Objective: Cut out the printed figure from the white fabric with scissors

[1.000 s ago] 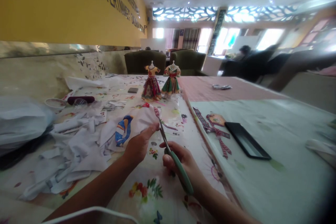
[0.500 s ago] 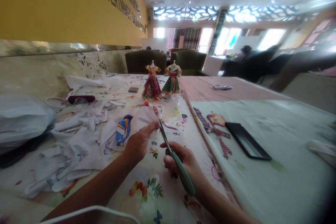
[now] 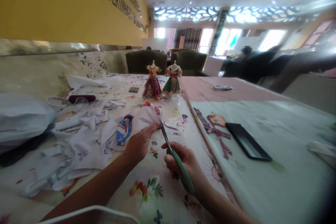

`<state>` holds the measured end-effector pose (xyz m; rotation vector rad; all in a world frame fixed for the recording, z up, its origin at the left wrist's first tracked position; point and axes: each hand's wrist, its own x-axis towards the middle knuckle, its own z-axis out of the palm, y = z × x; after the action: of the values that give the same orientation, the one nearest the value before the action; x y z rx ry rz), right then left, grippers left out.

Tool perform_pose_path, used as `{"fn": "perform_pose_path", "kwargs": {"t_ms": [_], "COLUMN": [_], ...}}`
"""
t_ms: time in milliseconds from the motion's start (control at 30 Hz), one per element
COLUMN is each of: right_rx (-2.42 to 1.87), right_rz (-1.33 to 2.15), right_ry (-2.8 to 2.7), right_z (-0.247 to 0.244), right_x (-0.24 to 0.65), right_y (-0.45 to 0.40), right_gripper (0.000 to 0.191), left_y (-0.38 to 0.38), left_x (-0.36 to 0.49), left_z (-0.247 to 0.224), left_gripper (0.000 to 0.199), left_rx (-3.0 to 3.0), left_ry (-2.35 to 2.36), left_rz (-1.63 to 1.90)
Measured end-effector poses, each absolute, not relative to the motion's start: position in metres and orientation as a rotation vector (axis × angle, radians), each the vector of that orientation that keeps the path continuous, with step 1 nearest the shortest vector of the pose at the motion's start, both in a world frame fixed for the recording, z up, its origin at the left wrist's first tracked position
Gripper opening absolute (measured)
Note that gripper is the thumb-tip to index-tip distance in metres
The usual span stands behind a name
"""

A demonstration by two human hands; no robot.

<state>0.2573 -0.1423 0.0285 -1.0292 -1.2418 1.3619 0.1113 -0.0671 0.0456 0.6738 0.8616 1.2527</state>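
The left hand (image 3: 138,145) pinches the white cloth (image 3: 143,119); the right hand (image 3: 185,161) is curled around the scissors (image 3: 174,155), blades at the cloth's edge just beyond the left fingertips. A slight slip could nick the thumb or the patterned trim (image 3: 157,110).

Bare left hand (image 3: 138,145), slender in outline, tapering to narrow, bare wrist. Bare left forearm (image 3: 91,189), smooth, widening toward lower picture edge. Bare right hand (image 3: 183,159), slim fingers, rounded thumb tip, bare wrist. Bare right forearm (image 3: 220,203), smooth, evenly tapered, uncovered as far as picture edge. Fingernail details too small and soft to tell. Thin, smooth white cable (image 3: 91,210) curving across lower part of left forearm; attachment to person unclear.
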Motion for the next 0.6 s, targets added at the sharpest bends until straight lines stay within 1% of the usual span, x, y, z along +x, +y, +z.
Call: {"fn": "perform_pose_path", "kwargs": {"t_ms": [100,400,500,600], "right_rx": [-1.034,-1.043,-1.02,-1.0], "right_rz": [1.355,1.345,1.337,1.323], "right_ry": [-1.239,-1.236,-1.234,-1.251], "right_z": [0.0275,0.0272,0.0268,0.0272], "right_x": [0.2562,0.2555,0.2561,0.257], "right_y": [-0.1428,-0.1452,-0.1446,-0.1439], "right_gripper": [0.049,0.05,0.055,0.06], "left_y": [-0.0657,-0.0628,-0.0633,-0.064], "left_x": [0.1107,0.111,0.1092,0.1059], "left_z": [0.0428,0.041,0.0397,0.0378], "left_gripper": [0.02,0.031,0.028,0.024], "left_rx": [0.663,0.695,0.791,1.04], "left_ry": [0.863,0.856,0.892,0.988], "left_rz": [1.251,1.344,1.317,1.214]}}
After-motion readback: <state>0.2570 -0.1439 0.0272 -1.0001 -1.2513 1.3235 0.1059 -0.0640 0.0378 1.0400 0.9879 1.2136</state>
